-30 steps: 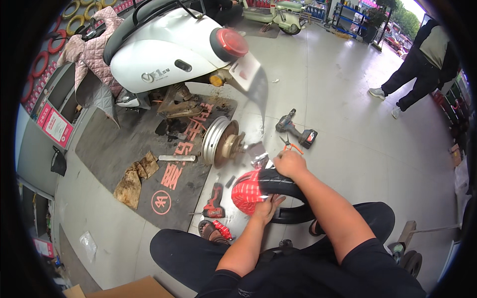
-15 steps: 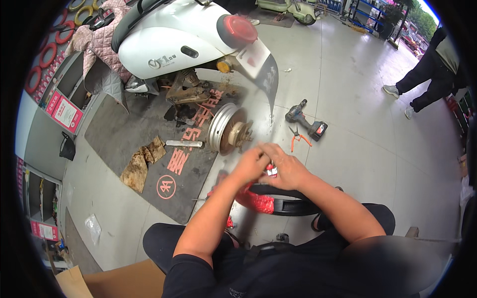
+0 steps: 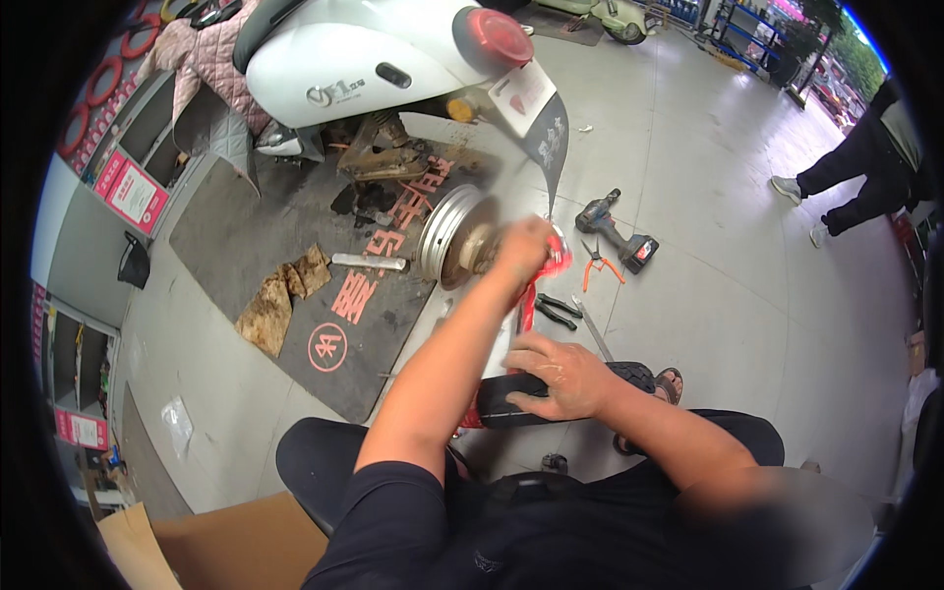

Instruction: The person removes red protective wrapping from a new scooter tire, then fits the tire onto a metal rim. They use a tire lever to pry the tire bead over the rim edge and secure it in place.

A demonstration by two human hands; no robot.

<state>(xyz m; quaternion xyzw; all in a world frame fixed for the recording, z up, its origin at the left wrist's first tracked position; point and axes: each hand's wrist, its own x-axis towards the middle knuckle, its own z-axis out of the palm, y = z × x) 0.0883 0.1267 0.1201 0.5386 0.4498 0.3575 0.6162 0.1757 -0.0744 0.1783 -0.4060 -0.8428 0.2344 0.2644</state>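
Red wrapping [image 3: 561, 258] appears to be gripped in the closed, motion-blurred fingers of the left hand [image 3: 526, 248] and is seen running back toward the black tire [image 3: 502, 401], which is touched from above by the right hand's [image 3: 562, 379] spread fingers. Unwrapping seems to be in hand; next, the strip probably needs to be drawn clear while the tire is steadied. Dark pliers [image 3: 560, 313] are seen beyond the right fingers.

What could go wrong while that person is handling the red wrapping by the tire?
The red wrapping, seemingly held by the left hand, could snag on the black-handled pliers beside it. That hand, close to the wheel rim, might bump it. The right hand could slip off the tire.
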